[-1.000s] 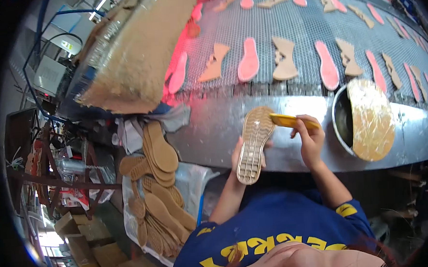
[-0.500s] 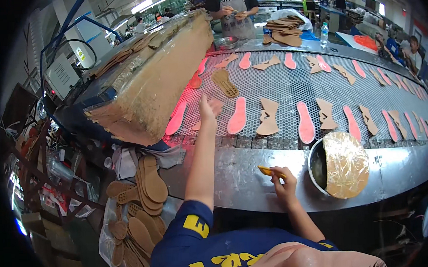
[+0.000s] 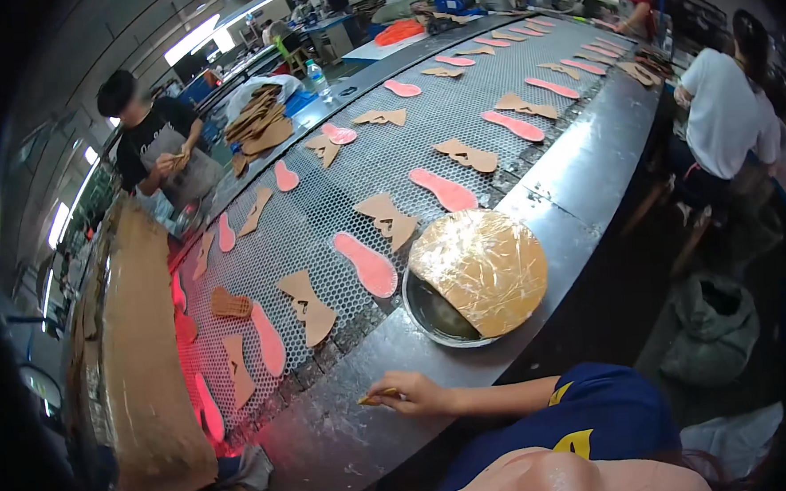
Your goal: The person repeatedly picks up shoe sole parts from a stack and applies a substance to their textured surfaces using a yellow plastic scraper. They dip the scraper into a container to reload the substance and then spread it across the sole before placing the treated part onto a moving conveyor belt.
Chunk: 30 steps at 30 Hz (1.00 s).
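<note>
My right hand (image 3: 411, 394) is closed around a small yellow tool (image 3: 380, 395), above the belt's metal edge (image 3: 332, 444). My fingers hide most of the tool, so its kind is unclear. Just beyond the hand, a round metal pot (image 3: 451, 338) is partly covered by a tan disc (image 3: 492, 271) wrapped in clear film. Pink shoe insoles (image 3: 366, 265) and tan cut-out pieces (image 3: 307, 308) lie in rows on the mesh conveyor belt (image 3: 337, 195). A brown ridged sole (image 3: 231, 303) touches a pink insole. My left hand is out of sight.
A brown-covered housing (image 3: 149, 347) with red light under its edge spans the belt's left end. Across the belt, a person (image 3: 170, 150) handles a small piece beside stacked tan pieces (image 3: 257, 119). Another person (image 3: 728, 103) sits at the right near a pale sack (image 3: 708, 327).
The view has swung right and tilted, bringing more of the far belt into sight. My left hand, earlier open above the belt, has left the picture. My right hand still holds the yellow tool.
</note>
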Tool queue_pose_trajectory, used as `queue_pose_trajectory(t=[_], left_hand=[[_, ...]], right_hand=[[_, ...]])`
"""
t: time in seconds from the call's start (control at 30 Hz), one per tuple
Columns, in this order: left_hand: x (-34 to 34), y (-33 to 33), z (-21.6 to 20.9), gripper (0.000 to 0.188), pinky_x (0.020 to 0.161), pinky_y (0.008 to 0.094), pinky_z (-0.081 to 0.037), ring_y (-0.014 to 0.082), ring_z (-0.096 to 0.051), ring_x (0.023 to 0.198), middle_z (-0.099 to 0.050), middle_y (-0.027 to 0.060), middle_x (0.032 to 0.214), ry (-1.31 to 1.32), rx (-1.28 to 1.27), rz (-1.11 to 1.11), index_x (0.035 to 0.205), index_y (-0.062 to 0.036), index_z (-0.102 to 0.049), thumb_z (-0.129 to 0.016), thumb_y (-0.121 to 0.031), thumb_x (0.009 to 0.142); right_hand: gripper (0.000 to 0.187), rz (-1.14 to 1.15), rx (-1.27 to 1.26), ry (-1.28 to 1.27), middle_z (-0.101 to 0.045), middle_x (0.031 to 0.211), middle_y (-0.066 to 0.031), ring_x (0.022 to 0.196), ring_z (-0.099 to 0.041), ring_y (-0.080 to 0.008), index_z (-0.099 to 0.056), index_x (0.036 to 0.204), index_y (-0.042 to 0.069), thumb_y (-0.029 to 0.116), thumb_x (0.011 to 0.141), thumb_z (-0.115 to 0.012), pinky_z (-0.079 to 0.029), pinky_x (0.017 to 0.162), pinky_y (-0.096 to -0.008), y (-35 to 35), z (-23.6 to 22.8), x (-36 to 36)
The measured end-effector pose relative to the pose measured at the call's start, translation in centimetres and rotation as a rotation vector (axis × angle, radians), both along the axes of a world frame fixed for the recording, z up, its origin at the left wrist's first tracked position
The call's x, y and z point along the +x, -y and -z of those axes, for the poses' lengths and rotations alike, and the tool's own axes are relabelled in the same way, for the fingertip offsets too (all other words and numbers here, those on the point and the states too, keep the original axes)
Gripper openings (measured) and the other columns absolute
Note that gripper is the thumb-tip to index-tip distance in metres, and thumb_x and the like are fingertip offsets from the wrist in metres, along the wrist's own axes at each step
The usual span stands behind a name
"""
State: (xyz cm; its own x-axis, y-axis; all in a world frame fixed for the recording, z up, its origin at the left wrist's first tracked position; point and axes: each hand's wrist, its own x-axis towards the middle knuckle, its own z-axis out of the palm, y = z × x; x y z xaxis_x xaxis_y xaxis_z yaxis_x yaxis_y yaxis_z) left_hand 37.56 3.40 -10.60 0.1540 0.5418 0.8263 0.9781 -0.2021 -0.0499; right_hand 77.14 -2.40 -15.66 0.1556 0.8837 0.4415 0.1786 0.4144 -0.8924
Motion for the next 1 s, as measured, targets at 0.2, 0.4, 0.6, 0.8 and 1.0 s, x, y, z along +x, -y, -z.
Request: queue_pose_trajectory(t=[0.2,0.4,0.6,0.8,1.0], left_hand=[[1.6,-1.0,0.8,0.058,0.093,0.049,-0.043,0.037,-0.055,0.103,-0.056,0.0218,0.117,0.201,-0.059,0.095,0.121,0.0022,-0.051,-0.069,-0.032,0.078],[1.0,-0.6,1.2,0.05,0.088,0.0479,-0.044,0.0357,-0.057,0.098,-0.058,0.02,0.113,0.272,-0.069,0.126,0.116,0.0001,-0.054,-0.069,-0.031,0.079],[-0.1,-0.7,1.1,0.043,0.084,0.0469,-0.046,0.0344,-0.059,0.093,-0.061,0.0182,0.108,0.362,-0.089,0.165,0.111,-0.0019,-0.057,-0.069,-0.03,0.081],[-0.8,0.0,1.6,0.036,0.08,0.0458,-0.048,0.0331,-0.061,0.088,-0.063,0.0164,0.103,0.481,-0.078,0.249,0.106,-0.004,-0.06,-0.069,-0.029,0.082],[-0.5,-0.1,1.6,0.029,0.076,0.0448,-0.049,0.0318,-0.063,0.084,-0.065,0.0146,0.099,0.664,0.008,0.486,0.101,-0.006,-0.063,-0.069,-0.028,0.083]], right_hand=[[0.016,0.051,0.023,-0.037,-0.064,0.094,-0.0137,0.086,-0.065,-0.0282,-0.064,0.106,0.004,0.009,0.09,-0.063,-0.051,0.076,-0.0348,0.0,0.8,0.3],[0.017,0.061,0.014,-0.006,-0.064,0.095,-0.0139,0.087,-0.065,-0.0286,-0.063,0.106,0.003,0.008,0.089,-0.063,-0.051,0.077,-0.0351,0.0,0.8,0.4],[0.02,0.082,-0.035,-0.012,-0.065,0.096,-0.015,0.088,-0.065,-0.0293,-0.062,0.108,0.003,0.008,0.088,-0.063,-0.051,0.078,-0.0357,-0.4,1.5,0.6],[0.02,0.114,-0.006,0.02,-0.065,0.095,-0.0154,0.088,-0.066,-0.0296,-0.062,0.107,0.003,0.008,0.088,-0.063,-0.052,0.078,-0.0359,-0.7,2.2,0.6],[0.019,0.163,0.013,0.072,-0.066,0.094,-0.015,0.086,-0.066,-0.0293,-0.063,0.106,0.004,0.008,0.088,-0.064,-0.052,0.077,-0.0356,-0.8,2.4,0.5]])
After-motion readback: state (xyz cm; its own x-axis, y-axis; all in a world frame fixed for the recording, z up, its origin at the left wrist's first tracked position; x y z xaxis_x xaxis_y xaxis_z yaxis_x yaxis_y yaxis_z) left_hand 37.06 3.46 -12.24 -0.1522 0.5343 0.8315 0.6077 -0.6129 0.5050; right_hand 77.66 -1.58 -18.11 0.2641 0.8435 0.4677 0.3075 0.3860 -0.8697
